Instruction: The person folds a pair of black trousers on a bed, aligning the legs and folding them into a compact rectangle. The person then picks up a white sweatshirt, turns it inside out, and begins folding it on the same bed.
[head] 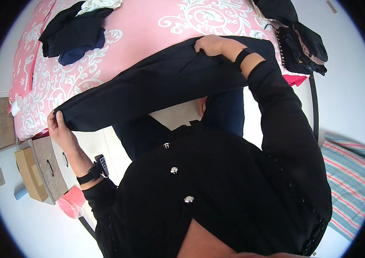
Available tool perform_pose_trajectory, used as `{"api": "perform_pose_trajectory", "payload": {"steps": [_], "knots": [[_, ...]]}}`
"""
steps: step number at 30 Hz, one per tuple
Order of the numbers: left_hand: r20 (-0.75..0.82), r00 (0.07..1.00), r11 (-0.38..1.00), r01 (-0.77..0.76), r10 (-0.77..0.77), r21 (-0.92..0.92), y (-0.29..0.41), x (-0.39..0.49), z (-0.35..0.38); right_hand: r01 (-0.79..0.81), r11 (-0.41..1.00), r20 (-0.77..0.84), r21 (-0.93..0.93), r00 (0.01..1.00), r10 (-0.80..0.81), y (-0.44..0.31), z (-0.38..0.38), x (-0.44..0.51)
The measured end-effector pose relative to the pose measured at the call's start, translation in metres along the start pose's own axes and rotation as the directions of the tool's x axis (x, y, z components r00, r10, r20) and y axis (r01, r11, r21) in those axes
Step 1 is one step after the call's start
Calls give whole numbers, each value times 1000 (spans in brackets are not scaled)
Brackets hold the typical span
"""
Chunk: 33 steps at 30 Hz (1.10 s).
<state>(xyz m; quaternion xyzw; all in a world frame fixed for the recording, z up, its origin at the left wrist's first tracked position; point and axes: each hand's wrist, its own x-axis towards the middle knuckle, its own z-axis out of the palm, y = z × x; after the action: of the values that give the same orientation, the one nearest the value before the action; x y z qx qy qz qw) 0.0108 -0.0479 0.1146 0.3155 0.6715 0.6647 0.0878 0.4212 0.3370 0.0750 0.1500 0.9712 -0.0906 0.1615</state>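
A long dark cloth garment, which looks like trousers folded lengthwise, is stretched between my two hands over the near edge of the bed. My left hand grips its narrow end at the left, thumb on top. My right hand pinches its upper edge towards the right end. The garment's far right part reaches over the pink patterned bedspread; its lower edge hangs in front of my legs. Exactly how the layers lie is hard to tell in the dark fabric.
Dark clothes lie at the bed's back left beside a white cloth. More dark clothes are piled at its right corner. A white cup-like object is at the left edge. Below stand a drawer cabinet, a cardboard box and a pink bin.
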Motion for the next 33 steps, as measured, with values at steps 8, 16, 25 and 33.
{"api": "perform_pose_trajectory", "payload": {"steps": [8,16,25,33], "knots": [[-128,990,991,43,-60,-128,-44,21,-50,-152,981,-126,-121,982,137,45,-46,-49],[-199,974,990,85,-107,-116,-65,33,-58,-300,933,-617,200,701,357,42,-65,-139],[-201,975,993,-108,97,-44,-33,21,-37,-492,843,-675,216,548,493,18,-56,-167],[103,960,744,-267,260,613,-82,125,-25,-417,884,-570,211,682,458,109,-104,-82]]}}
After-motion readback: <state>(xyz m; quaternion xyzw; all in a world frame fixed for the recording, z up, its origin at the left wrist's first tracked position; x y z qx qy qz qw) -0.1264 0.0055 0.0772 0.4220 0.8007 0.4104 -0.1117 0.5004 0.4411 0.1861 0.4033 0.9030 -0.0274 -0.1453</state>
